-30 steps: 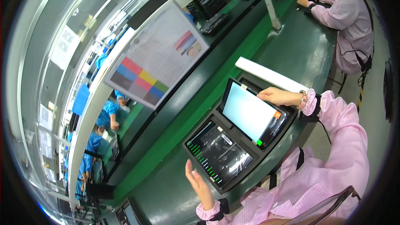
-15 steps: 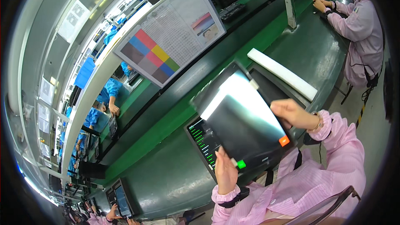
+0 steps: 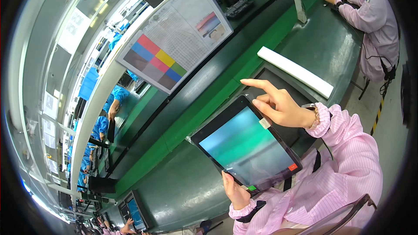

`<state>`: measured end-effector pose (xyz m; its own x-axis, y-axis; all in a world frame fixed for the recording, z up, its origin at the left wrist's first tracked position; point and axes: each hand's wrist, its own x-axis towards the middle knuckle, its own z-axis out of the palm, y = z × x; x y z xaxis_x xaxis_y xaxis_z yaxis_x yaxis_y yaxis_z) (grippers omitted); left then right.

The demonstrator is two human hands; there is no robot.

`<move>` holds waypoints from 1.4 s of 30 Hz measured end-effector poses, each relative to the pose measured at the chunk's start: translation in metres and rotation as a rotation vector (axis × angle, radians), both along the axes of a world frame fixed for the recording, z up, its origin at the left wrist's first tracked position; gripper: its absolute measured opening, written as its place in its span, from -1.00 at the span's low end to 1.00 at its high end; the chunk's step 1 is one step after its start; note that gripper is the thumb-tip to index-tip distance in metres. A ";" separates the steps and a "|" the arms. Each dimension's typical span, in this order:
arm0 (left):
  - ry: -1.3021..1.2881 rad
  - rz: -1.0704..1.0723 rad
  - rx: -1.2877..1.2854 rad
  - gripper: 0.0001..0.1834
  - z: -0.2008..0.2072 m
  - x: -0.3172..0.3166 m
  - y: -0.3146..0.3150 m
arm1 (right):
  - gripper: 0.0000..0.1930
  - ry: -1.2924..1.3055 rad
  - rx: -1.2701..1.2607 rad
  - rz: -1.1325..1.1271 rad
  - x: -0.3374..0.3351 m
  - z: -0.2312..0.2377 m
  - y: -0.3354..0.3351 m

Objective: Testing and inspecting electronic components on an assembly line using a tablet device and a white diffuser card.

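A black-framed tablet (image 3: pixel 244 137) is tilted in front of me, its lit screen showing a blurry blue, green and grey picture. My left hand (image 3: pixel 236 191) grips its lower left edge, thumb on the front by a green tab (image 3: pixel 251 188). By the tablet's upper right corner is my right hand (image 3: pixel 285 106), index finger stretched out and thumb apart from it, with nothing seen in its grasp. A whitish tab (image 3: pixel 264 123) sits on the right edge below that thumb. An orange-red mark (image 3: pixel 293 167) shows at the lower right corner.
Behind the tablet lies a dark tray (image 3: pixel 278 77), with a long white bar (image 3: pixel 296 72) along its far side. A framed sheet with colour blocks (image 3: pixel 176 35) stands over the green bench (image 3: pixel 187 196). Co-workers sit at the right (image 3: pixel 374 21) and across the line.
My right hand has moved from the tablet's right edge to its upper corner, index finger now extended. The dark, glaring screen now shows a blue-green picture. Green lines at the left are gone.
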<state>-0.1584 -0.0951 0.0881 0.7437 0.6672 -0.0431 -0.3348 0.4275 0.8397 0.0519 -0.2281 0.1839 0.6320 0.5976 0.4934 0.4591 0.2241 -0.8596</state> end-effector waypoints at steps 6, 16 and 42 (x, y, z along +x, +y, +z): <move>0.014 -0.024 0.013 -0.58 0.001 0.001 0.002 | -0.62 -0.089 0.060 -0.161 -0.003 -0.010 0.002; 0.018 0.046 0.058 -0.56 -0.004 0.003 0.013 | -0.55 0.777 -0.137 0.397 -0.002 -0.039 -0.007; 0.075 -0.342 0.568 -0.74 0.058 0.114 0.106 | -0.72 0.484 0.473 0.300 0.116 0.023 0.123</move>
